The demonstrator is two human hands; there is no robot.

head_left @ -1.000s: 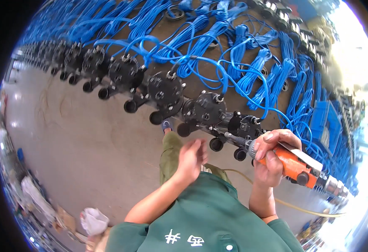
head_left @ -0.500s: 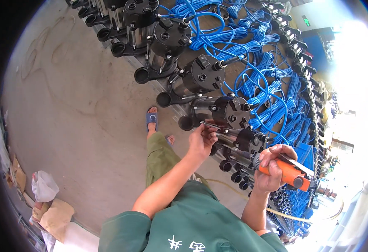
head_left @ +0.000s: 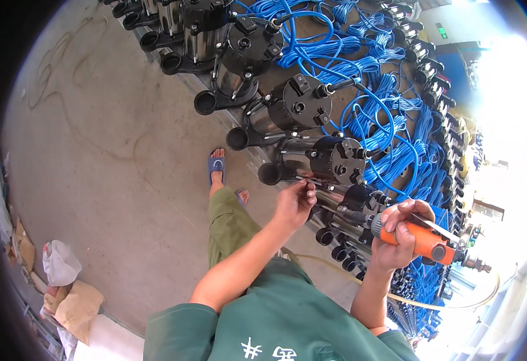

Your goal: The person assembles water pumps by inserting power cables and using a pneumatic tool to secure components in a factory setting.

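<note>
My left hand (head_left: 296, 203) is closed in a pinch at the side of a submersible pump. A thin metal rod (head_left: 313, 181) shows at its fingertips, beside the pump's steel body. That pump (head_left: 297, 157) has a black lid and a round black outlet facing left. My right hand (head_left: 397, 236) wraps round an orange air screwdriver (head_left: 426, 242) with a dark ridged collar. Its shaft points left along a neighbouring pump (head_left: 355, 197), which the tool and hands partly hide. Whether the tip touches a bolt I cannot make out.
A row of similar pumps (head_left: 246, 51) runs from upper left to lower right. Coiled blue cables (head_left: 384, 90) lie behind them, with another pump row (head_left: 423, 63) beyond. A pale air hose (head_left: 417, 304) trails from the tool. Bags and cardboard (head_left: 78, 310) lie on the floor at left.
My right hand and the air screwdriver have moved slightly right. My left hand has shifted a little right and down, its fingers drawn closer together, and less of the thin rod shows.
</note>
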